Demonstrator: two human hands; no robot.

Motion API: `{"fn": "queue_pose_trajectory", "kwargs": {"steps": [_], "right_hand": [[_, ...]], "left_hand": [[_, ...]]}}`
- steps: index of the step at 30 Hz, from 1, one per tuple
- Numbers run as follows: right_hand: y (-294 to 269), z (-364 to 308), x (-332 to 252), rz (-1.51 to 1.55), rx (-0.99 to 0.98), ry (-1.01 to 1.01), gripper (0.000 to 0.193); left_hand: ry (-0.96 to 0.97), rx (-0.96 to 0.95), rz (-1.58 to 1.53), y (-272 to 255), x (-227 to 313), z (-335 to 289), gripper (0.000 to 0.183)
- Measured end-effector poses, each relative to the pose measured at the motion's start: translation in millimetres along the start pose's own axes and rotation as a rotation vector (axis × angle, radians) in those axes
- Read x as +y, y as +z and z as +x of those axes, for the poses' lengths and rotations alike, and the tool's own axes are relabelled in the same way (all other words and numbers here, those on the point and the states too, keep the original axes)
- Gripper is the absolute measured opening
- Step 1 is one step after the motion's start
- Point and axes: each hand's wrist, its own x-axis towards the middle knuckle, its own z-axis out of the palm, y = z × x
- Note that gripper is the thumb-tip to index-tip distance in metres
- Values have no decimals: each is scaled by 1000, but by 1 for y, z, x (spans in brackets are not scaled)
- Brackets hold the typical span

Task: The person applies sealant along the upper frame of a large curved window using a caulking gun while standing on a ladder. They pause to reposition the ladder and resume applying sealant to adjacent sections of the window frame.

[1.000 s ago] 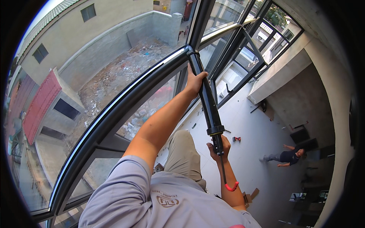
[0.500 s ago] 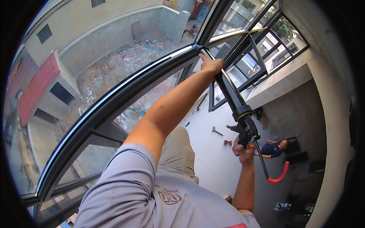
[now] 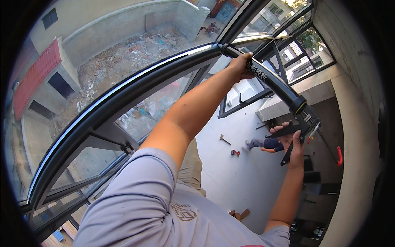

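A black caulking gun [image 3: 275, 84] slants across the upper right, its front end against the dark window frame [image 3: 123, 96]. My left hand [image 3: 240, 68] is closed around the barrel near that front end, with the thumb along the top. At the rear my right hand [image 3: 293, 146] grips the handle [image 3: 286, 155], its fingers beside the black trigger lever [image 3: 284, 130]. A rod with a red hooked end [image 3: 340, 156] sticks out behind the gun. The gun's very tip is hard to make out at the frame.
Far below on the pale floor lie a hammer [image 3: 224, 139] and a red-and-black power drill [image 3: 235, 153]. A person [image 3: 269, 144] in dark clothes is down there. An opened window sash [image 3: 242, 109] juts out beyond the gun. Outside lies a rubble-strewn yard [image 3: 135, 57].
The gun's rear end has swung right and up, and the gun has rolled so its handle and lever show. Both hands moved right with it. The person below has shifted left.
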Motion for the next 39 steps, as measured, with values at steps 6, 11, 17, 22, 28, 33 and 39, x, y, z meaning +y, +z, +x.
{"fn": "queue_pose_trajectory", "kwargs": {"steps": [6, 11, 17, 22, 28, 33, 39], "right_hand": [[-9, 13, -22, 30, -81, 12, 61], [-13, 18, -39, 14, -48, 40, 62], [-11, 19, -57, 13, 44, 88, 66], [-7, 19, -66, -55, 55, 89, 66], [-1, 16, -77, -136, 51, 99, 65], [6, 12, -86, -173, 27, 112, 64], [13, 4, -95, -189, 25, 112, 64]], "left_hand": [[54, 57, -103, 11, -3, 18, 39], [61, 84, -144, 17, -1, 19, 37], [54, 129, -161, 23, 5, 14, 39], [51, 152, -198, 22, 7, 7, 38], [46, 176, -265, 17, 8, -5, 38], [46, 175, -299, 10, 11, -19, 39], [61, 166, -293, 5, 14, -40, 41]]}}
